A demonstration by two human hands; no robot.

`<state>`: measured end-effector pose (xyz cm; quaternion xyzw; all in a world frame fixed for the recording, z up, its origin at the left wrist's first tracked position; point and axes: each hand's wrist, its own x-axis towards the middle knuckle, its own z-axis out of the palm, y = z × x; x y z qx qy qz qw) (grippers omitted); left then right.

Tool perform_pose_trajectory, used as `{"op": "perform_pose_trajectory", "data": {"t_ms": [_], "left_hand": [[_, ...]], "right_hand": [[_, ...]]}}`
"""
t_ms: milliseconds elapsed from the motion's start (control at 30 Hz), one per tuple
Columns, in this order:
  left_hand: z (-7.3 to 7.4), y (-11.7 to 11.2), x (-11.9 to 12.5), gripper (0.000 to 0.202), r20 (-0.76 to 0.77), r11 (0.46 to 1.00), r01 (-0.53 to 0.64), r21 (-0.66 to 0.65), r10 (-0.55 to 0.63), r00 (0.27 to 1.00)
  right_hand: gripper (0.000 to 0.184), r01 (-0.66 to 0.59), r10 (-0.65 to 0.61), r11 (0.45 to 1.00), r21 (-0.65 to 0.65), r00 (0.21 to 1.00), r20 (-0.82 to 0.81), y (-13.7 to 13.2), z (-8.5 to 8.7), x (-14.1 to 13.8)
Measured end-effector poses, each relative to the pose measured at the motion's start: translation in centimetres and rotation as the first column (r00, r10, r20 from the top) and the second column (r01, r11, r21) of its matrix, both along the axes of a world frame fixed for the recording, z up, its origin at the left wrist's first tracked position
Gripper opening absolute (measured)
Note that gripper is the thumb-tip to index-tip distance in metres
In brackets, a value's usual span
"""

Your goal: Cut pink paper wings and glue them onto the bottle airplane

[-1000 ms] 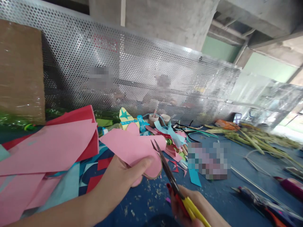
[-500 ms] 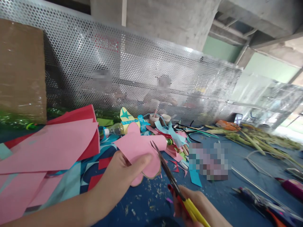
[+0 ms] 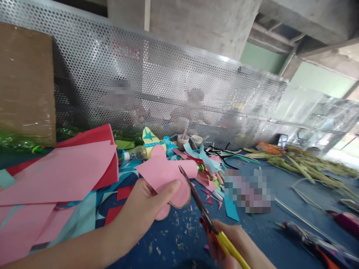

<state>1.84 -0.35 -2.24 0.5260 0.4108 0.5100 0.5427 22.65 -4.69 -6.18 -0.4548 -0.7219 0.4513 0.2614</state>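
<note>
Daylight blows out right edge; mesh panel (image 3: 168,71) glints upper centre; corners soft, stretched; mosaic blocks mid-frame.

on our counter (image 3: 168,243), paper sheets (image 3: 61,172) lie left of our left hand (image 3: 151,201), plant stalks (image 3: 303,166) far right; scissors (image 3: 201,205) are in our right hand (image 3: 238,236), a mesh wall (image 3: 174,82) behind.

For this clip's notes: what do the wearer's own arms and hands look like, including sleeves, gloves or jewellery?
Both the left hand and right hand are ungloved. The left forearm is bare, with no sleeve, watch or bracelet in view. The right forearm shows only briefly before the frame edge, also uncovered.
</note>
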Motion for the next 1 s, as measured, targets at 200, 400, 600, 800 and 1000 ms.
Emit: {"op": "perform_pose_trajectory", "data": {"t_ms": [200, 400, 600, 800, 1000], "left_hand": [[0.1, 0.1, 0.3, 0.025, 0.052, 0.999, -0.005, -0.034, 0.007, 0.999], [0.6, 1.2, 0.3, 0.025, 0.225, 0.976, 0.135, -0.174, -0.094, 0.97], [0.2, 1.4, 0.3, 0.029, 0.266, 0.963, 0.171, -0.207, -0.113, 0.957], [-0.7, 0.6, 0.3, 0.033, 0.055, 0.956, 0.264, -0.127, -0.259, 0.964], [-1.2, -0.2, 0.1, 0.041, -0.258, 0.951, 0.277, -0.14, -0.305, 0.917]], "right_hand": [[0.071, 0.044, -0.061, 0.987, 0.152, 0.992, 0.114, 0.2, 0.9, 0.2], [0.033, 0.144, -0.367, 0.92, 0.365, 0.643, 0.672, 2.2, 0.6, 2.4], [0.023, -0.009, -0.209, 0.96, 0.28, 0.644, 0.736, 3.1, 0.3, 4.3], [0.034, 0.235, -0.328, 0.914, 0.332, 0.908, 0.26, 2.0, 2.6, 2.7], [0.036, 0.146, -0.152, 0.988, -0.045, 0.923, -0.354, 1.2, 2.8, 0.3]]}}
